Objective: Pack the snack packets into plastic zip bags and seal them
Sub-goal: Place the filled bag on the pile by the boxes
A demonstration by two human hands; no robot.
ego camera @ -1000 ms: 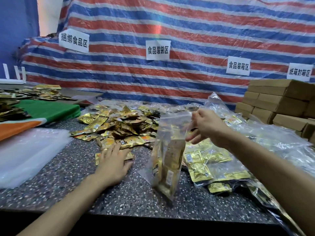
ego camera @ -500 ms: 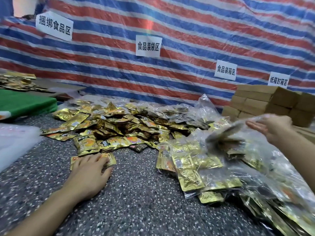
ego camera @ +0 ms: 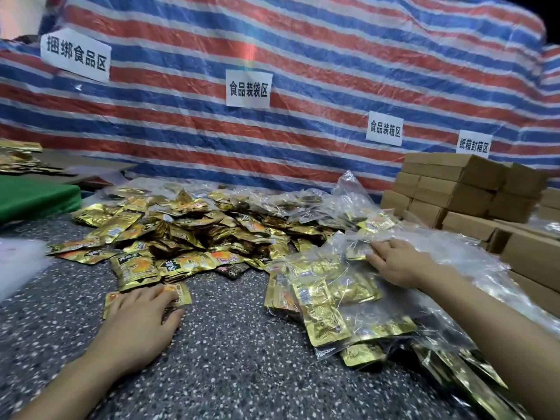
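A big heap of loose gold snack packets (ego camera: 188,231) lies on the speckled table (ego camera: 236,359). My left hand (ego camera: 142,322) rests flat with straight fingers on a few gold packets (ego camera: 180,294) at the heap's near edge. To the right lies a pile of clear zip bags filled with gold packets (ego camera: 330,295). My right hand (ego camera: 394,262) lies on top of that pile, fingers stretched out onto the uppermost filled bag (ego camera: 356,248). Neither hand grips anything.
Brown cardboard boxes (ego camera: 454,189) are stacked at the right, close behind the bag pile. A green mat (ego camera: 36,195) and a stack of white plastic (ego camera: 18,262) sit at the left. A striped tarp (ego camera: 303,56) with paper signs closes off the back.
My right hand carried the filled zip bag from the table's middle over to the right and laid it on the pile of filled bags. My left hand stayed on the packets.
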